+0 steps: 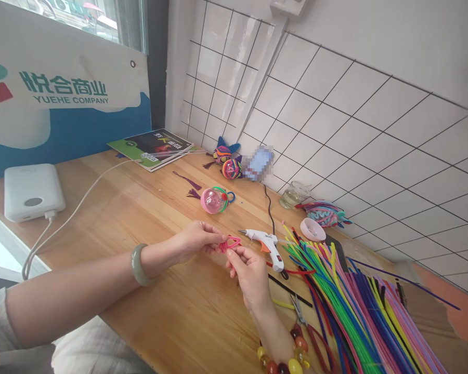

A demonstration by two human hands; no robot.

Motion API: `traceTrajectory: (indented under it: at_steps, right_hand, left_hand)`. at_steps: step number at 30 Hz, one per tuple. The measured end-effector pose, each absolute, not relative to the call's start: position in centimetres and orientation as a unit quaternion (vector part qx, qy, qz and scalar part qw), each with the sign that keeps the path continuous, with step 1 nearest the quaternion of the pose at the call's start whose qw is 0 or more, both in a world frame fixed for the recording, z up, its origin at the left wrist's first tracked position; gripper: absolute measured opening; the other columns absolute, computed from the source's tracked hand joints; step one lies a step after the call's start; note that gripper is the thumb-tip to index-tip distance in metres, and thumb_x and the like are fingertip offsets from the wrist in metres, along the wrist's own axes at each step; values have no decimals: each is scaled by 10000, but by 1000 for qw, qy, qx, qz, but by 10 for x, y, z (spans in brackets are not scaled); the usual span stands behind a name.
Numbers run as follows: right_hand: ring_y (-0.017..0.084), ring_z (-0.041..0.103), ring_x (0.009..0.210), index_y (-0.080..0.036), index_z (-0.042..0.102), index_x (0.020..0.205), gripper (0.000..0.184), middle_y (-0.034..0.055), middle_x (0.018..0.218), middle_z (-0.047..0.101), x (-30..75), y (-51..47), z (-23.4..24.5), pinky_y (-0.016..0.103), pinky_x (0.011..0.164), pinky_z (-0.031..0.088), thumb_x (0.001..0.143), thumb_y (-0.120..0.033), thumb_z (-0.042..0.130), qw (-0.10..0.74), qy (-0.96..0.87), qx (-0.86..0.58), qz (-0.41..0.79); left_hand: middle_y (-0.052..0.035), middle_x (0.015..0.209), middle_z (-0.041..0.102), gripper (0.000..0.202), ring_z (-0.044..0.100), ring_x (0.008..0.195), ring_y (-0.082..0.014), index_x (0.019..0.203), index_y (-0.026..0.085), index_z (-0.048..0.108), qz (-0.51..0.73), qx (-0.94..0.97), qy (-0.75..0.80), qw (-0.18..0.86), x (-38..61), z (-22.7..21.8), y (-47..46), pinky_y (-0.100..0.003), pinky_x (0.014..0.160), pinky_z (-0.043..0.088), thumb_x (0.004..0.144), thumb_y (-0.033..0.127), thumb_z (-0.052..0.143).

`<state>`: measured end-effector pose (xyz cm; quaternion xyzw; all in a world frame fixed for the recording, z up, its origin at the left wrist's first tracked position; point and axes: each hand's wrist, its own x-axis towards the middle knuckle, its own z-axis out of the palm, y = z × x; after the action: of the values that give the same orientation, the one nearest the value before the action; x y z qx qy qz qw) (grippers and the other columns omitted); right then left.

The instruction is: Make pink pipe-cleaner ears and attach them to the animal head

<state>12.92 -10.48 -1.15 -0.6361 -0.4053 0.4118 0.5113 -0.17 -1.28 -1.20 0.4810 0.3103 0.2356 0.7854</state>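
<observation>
Head view | left hand [197, 240] and right hand [246, 267] both pinch pink pipe-cleaner loop [229, 243] beside glue gun [265, 244] | risk: loop may spring open if pinch loosens

Both hands [195, 240] [247, 270] close together, fingertips pinched.

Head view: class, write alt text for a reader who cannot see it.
Left hand and right hand both hold a bent pink pipe cleaner over a wooden table. A white glue gun and a spread of coloured pipe cleaners lie beside them.
</observation>
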Motion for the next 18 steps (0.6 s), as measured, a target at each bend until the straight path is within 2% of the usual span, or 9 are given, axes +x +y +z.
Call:
traceTrajectory:
  at_steps: [6, 18]
  right_hand:
    - [62, 424, 383, -134, 597, 665, 185, -21, 489, 545, 131, -104, -11, 187, 397, 329, 704, -315, 592, 497, -423, -649, 391]
    - [45, 389, 367, -136, 594, 623, 169, -39, 451, 528, 131, -103, -9, 181, 398, 286, 676, -295, 619, 522, -380, -614, 455]
  left_hand:
    - [-37, 594, 623, 243, 529, 526, -82, 680, 110, 648, 209, 466, 325, 796, -2, -11, -11, -194, 507, 397, 582, 322, 714]
    - [-55, 591, 640, 206, 553, 549, -107, 670, 98, 662, 236, 489, 310, 780, -4, -9, -13, -206, 522, 403, 598, 289, 690]
